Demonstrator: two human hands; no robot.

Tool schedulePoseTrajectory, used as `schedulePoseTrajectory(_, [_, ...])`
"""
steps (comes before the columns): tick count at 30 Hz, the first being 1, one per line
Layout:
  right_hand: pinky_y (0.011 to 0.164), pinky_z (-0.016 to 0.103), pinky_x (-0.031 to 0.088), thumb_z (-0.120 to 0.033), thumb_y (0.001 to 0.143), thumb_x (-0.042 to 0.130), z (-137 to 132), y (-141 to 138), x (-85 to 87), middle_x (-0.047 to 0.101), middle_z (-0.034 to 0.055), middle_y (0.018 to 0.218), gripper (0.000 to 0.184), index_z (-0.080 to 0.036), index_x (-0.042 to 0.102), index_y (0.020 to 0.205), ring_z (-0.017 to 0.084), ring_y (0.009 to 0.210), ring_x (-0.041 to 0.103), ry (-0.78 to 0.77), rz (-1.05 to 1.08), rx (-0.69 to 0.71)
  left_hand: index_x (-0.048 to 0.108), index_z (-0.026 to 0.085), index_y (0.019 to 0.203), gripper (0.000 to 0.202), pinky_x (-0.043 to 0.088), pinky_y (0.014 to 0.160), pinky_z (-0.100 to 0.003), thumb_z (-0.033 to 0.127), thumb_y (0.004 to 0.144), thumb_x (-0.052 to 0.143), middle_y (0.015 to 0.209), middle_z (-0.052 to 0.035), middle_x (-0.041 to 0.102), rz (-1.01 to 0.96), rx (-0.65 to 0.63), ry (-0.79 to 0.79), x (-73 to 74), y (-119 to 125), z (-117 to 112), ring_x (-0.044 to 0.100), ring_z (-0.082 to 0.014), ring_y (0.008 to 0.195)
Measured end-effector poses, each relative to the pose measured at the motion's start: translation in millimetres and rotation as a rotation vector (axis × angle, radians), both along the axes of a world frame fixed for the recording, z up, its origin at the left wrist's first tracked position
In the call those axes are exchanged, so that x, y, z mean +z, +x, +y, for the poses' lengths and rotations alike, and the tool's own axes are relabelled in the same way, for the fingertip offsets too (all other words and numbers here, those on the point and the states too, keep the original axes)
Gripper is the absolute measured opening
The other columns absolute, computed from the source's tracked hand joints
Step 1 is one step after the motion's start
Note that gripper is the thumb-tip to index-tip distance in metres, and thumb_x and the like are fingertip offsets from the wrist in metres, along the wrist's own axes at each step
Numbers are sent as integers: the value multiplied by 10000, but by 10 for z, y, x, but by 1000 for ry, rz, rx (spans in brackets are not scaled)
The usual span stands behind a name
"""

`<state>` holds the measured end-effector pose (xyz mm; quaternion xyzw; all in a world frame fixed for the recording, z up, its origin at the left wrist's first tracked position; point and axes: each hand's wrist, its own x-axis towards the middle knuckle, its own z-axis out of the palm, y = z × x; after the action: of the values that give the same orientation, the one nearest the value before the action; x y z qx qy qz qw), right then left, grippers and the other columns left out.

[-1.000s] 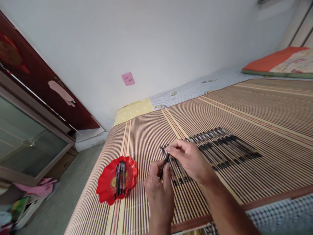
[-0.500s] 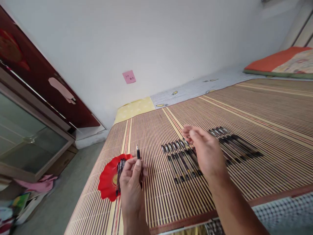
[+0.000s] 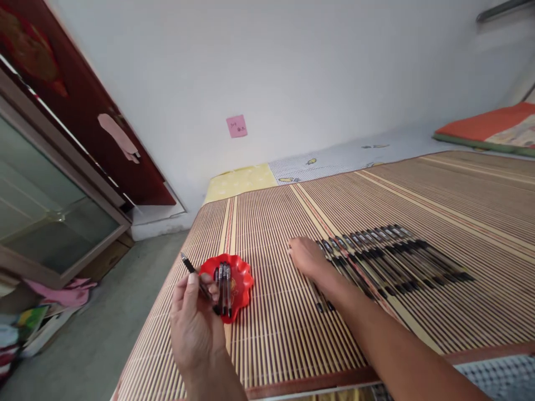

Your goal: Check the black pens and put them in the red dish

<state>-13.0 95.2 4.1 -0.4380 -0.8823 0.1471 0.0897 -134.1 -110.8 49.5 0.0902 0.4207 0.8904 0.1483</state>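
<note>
At the left, an uncapped pen (image 3: 188,265) is gripped between the thumb and fingers of the left hand (image 3: 194,320), with its metal tip pointed up and to the left. This hand is held at the left side of the scalloped red plate (image 3: 244,289), in which a small group of pens (image 3: 224,289) is laid side by side. Farther right, on the striped mat (image 3: 267,326), the left end of a row of pens (image 3: 378,253) is partly covered by the right hand (image 3: 307,256); its fingers are curled down, but whether anything is gripped cannot be told.

The step in hand is judged to be the reach to the row's end while one bare-tipped pen is kept aside. A narrow pinch seems called for, so that neighbouring pens are not disturbed.

Compared with half a second earlier, the left hand has been shifted across the plate, and the right lowered from over mid-row to its left end.
</note>
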Motion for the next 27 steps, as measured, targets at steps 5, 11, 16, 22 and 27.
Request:
schedulePoseTrajectory(5, [876, 337, 502, -18, 933, 475, -47, -222, -68, 750, 237, 1115, 320, -77, 762, 1062, 301, 1094, 714, 28, -109, -13, 666, 194, 849, 212, 461, 463, -155, 241, 740, 842, 671, 19, 683, 14, -7, 21, -37, -23, -13, 564, -95, 529])
schedulePoseTrajectory(11, [809, 333, 509, -34, 923, 524, -85, -229, -129, 670, 272, 1272, 304, -57, 694, 1175, 315, 1066, 727, -12, -78, -36, 668, 210, 875, 239, 437, 485, -170, 333, 774, 846, 691, 21, 677, 77, -179, -36, -88, 67, 79, 543, -89, 543])
schedulePoseTrajectory(16, [791, 323, 500, 11, 867, 533, -151, -245, -107, 755, 217, 1030, 285, -80, 739, 1042, 293, 989, 742, -105, 33, 28, 680, 181, 882, 228, 420, 517, -161, 388, 860, 774, 724, 8, 668, 184, -316, -129, -142, 130, 163, 531, -69, 567])
schedulePoseTrajectory(22, [787, 272, 541, -168, 890, 555, -352, 238, 162, 758, 59, 1002, 331, -181, 667, 1201, 178, 903, 719, -270, 584, 127, 655, 164, 897, 280, 432, 538, -183, 419, 871, 765, 716, 4, 680, 263, -487, -207, -215, 223, 294, 568, -76, 557])
schedulePoseTrajectory(27, [889, 332, 554, -333, 837, 711, -519, 734, 406, 757, 65, 965, 179, -198, 660, 944, 195, 910, 715, -549, 1255, 75, 663, 165, 898, 249, 430, 557, -193, 362, 837, 803, 690, 17, 671, 313, -672, -272, -236, 425, 407, 584, -82, 556])
